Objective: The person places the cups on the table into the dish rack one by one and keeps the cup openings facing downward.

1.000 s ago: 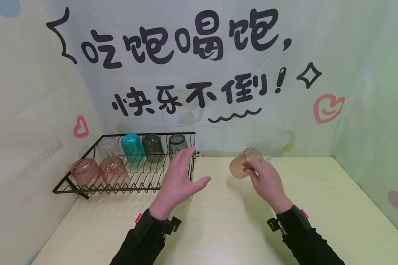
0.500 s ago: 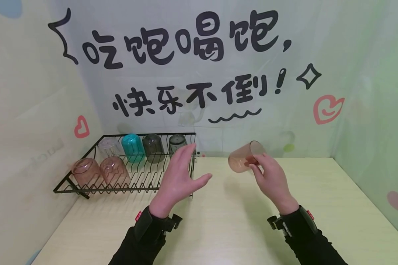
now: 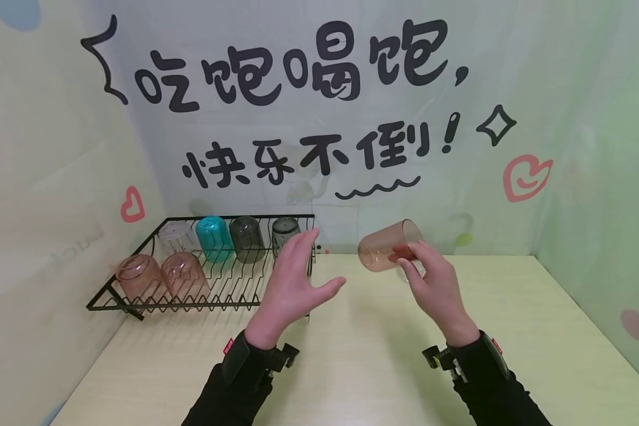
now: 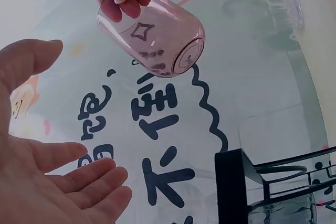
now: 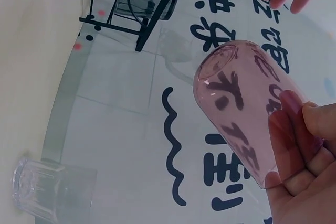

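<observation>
My right hand (image 3: 436,290) pinches a clear pink glass (image 3: 379,248) near its rim, above the table. The glass is tipped on its side, mouth toward the right and base toward the left; fingers show through its wall in the right wrist view. My left hand (image 3: 293,281) is raised with fingers spread and thumb apart, holding nothing, between the rack and the pink glass. A colourless glass (image 5: 52,187) stands on the table behind my right hand, mostly hidden by it in the head view.
A black wire rack (image 3: 229,305) stands at the left, bearing upside-down glasses: two pink ones in front, then a colourless one (image 3: 177,236), a teal one (image 3: 213,236), a dark grey one (image 3: 247,239) and a grey one (image 3: 285,231) behind. Printed walls enclose the pale table (image 3: 511,331).
My right hand has lifted the pink glass and tipped it closer to horizontal, its base swinging left, uncovering part of the colourless glass. My left hand has barely moved.
</observation>
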The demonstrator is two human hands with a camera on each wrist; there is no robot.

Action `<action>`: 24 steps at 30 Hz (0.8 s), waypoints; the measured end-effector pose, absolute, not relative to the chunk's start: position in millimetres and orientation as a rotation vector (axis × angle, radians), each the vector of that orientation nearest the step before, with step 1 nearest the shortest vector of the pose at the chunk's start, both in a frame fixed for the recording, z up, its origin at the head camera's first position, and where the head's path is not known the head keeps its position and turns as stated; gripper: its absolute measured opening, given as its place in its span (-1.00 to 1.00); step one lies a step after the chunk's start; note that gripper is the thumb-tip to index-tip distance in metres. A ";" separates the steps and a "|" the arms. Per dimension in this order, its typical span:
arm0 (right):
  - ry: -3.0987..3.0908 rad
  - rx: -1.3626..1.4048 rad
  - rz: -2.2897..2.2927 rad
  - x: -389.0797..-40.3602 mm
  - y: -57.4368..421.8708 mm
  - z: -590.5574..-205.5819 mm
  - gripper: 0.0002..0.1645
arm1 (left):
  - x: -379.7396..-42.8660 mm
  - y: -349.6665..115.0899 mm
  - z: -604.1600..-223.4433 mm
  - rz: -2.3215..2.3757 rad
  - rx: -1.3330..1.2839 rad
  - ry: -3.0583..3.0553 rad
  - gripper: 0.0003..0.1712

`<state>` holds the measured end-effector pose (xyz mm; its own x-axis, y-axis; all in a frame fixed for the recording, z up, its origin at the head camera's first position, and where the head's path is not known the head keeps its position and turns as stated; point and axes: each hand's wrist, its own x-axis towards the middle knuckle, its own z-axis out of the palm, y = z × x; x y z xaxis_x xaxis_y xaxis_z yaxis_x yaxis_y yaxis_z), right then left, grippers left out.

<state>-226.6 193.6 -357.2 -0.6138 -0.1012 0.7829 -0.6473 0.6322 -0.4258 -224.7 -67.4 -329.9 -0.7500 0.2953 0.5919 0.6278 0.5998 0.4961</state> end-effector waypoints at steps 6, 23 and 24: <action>-2.072 0.596 0.984 -221.3 190.0 -352.5 -0.73 | -226.2 -65.9 -327.1 -0.986 -0.739 -2.366 0.03; -1.979 0.618 1.216 -200.3 183.3 -335.5 -0.72 | -222.8 -56.7 -316.7 -1.116 -0.788 -2.344 0.08; -1.978 0.621 1.225 -199.4 183.5 -335.4 -0.73 | -222.2 -56.3 -315.9 -1.127 -0.794 -2.346 0.09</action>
